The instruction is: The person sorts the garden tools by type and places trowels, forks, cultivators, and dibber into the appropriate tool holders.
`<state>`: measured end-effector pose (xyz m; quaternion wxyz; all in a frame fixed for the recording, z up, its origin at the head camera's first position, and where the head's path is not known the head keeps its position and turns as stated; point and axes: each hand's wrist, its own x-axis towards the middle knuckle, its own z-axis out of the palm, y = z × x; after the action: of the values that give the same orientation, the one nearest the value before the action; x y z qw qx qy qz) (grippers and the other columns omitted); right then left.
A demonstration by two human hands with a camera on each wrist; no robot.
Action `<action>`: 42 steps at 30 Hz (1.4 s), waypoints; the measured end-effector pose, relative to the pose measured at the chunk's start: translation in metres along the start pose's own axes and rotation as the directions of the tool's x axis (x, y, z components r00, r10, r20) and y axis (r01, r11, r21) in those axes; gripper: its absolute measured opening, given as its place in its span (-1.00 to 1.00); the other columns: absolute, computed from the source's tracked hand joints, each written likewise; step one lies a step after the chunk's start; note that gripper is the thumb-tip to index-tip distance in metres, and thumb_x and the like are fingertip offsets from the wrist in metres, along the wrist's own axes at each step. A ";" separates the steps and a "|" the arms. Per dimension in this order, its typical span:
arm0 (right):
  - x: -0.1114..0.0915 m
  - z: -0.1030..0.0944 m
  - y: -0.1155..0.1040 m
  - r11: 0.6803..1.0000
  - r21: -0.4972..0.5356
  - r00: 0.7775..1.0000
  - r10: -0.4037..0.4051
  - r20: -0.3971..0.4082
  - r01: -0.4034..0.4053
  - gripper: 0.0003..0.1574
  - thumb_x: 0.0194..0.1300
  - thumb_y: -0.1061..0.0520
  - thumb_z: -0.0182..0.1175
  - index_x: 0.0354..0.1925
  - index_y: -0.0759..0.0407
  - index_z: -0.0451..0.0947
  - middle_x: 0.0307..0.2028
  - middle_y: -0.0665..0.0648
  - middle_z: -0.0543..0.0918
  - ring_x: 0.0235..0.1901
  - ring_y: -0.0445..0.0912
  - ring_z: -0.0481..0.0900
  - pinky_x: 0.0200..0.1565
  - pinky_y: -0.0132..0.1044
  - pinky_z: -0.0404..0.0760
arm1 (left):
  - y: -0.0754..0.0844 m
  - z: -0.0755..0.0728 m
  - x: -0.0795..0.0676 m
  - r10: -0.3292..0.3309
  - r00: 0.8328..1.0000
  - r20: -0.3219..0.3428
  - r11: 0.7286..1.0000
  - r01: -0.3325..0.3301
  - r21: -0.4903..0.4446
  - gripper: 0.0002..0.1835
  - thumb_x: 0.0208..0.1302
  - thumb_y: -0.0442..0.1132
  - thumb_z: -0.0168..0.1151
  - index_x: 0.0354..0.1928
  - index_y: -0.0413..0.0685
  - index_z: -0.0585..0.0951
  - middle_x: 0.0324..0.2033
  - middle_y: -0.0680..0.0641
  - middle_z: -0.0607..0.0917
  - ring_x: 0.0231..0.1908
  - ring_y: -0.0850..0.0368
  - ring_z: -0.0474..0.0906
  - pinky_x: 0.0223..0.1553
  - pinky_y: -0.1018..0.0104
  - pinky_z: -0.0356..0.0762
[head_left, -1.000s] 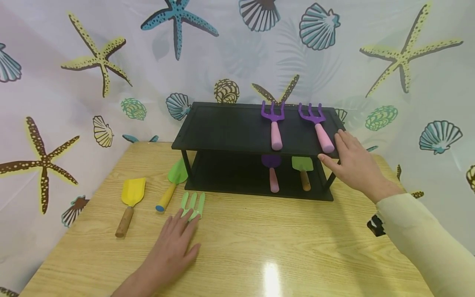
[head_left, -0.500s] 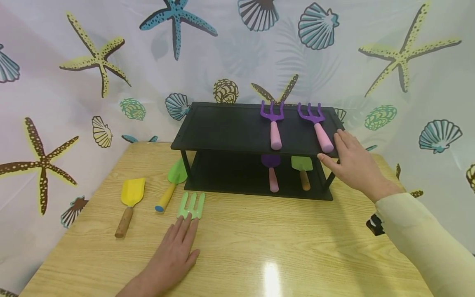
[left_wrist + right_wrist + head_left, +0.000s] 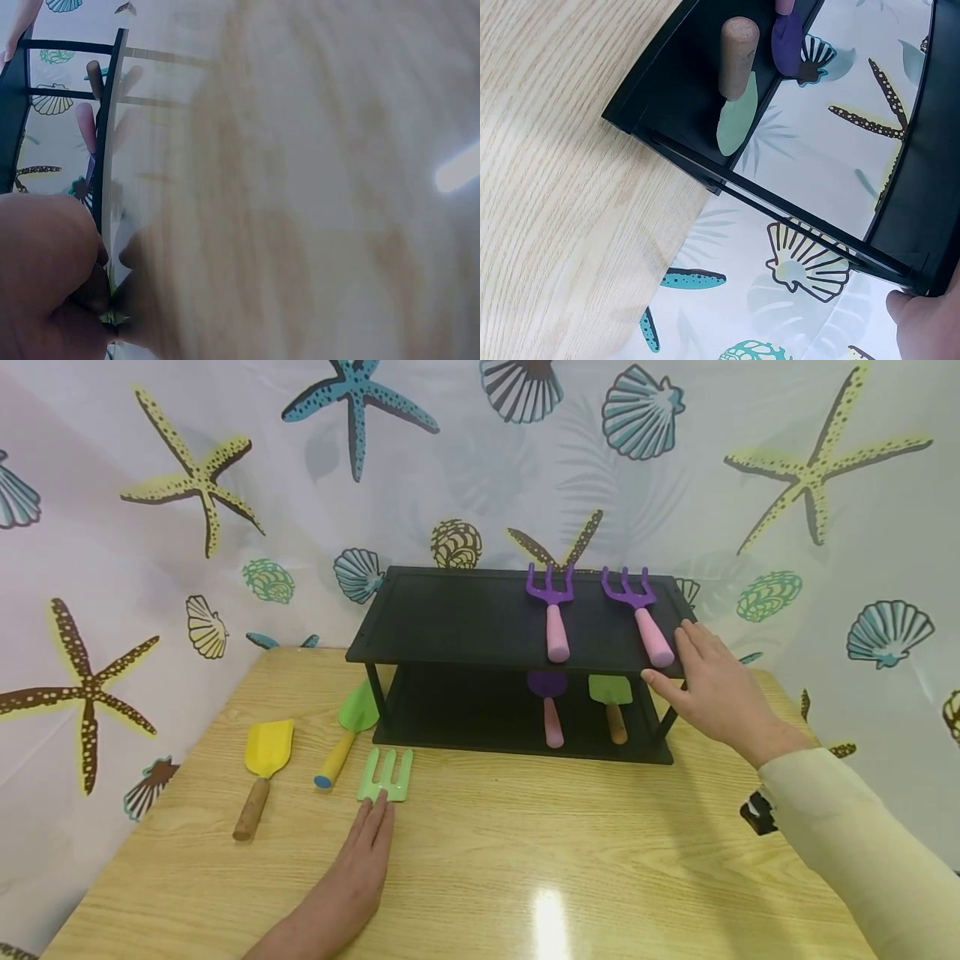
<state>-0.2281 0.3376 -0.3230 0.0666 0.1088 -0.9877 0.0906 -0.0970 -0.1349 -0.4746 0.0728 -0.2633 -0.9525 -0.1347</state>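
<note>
A light green hand fork lies on the table, tines pointing away. My left hand is over its handle, fingers together at the fork's neck and thumb tucked in, gripping it; the handle is hidden beneath. Only part of that hand shows in the left wrist view, low over the table. My right hand rests on the right front corner of a black two-tier rack, fingers straight, thumb at the front edge. Beside it on the top tier lie two purple hand forks with pink handles, the right fork nearest and the other fork further left.
On the lower tier lie a purple trowel with a pink handle and a green shovel with a wooden handle. Left of the rack are a yellow shovel and a green trowel. A patterned curtain hangs behind.
My left hand has turned onto its side and drawn its spread thumb in, its fingers closing at the light green hand fork's handle. The right hand and the rack stay put.
</note>
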 end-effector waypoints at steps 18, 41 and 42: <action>0.001 0.000 0.000 1.000 -0.003 1.000 -0.003 0.000 0.003 0.21 0.44 -0.46 -0.16 0.50 0.49 -0.15 0.52 0.50 -0.11 0.51 0.39 -0.14 0.49 0.27 -0.07 | -0.003 -0.008 0.002 0.049 0.997 -0.058 0.980 -0.036 0.198 -0.45 0.27 -0.59 0.14 0.31 -0.58 0.32 0.37 -0.50 0.29 0.36 -0.36 0.32 0.28 -0.03 0.45; 0.000 -0.002 -0.002 1.000 0.003 1.000 0.007 0.014 -0.007 0.21 0.44 -0.46 -0.16 0.51 0.48 -0.17 0.52 0.50 -0.12 0.51 0.39 -0.14 0.48 0.29 -0.06 | -0.009 -0.042 0.007 0.239 0.949 -0.205 0.953 -0.189 0.238 -0.45 0.16 -0.64 -0.03 0.26 -0.54 0.39 0.32 -0.47 0.38 0.29 -0.31 0.43 0.23 -0.01 0.48; 0.000 -0.002 -0.002 1.000 0.003 1.000 0.007 0.014 -0.007 0.21 0.44 -0.46 -0.16 0.51 0.49 -0.16 0.52 0.50 -0.12 0.51 0.39 -0.14 0.48 0.29 -0.06 | -0.010 -0.045 0.008 0.250 0.944 -0.214 0.951 -0.197 0.239 -0.45 0.16 -0.63 -0.04 0.26 -0.54 0.39 0.32 -0.47 0.38 0.29 -0.31 0.44 0.23 -0.01 0.48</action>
<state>-0.2274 0.3355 -0.3209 0.0593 0.1061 -0.9883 0.0917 -0.1054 -0.1523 -0.4325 0.2313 -0.3425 -0.9091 -0.0529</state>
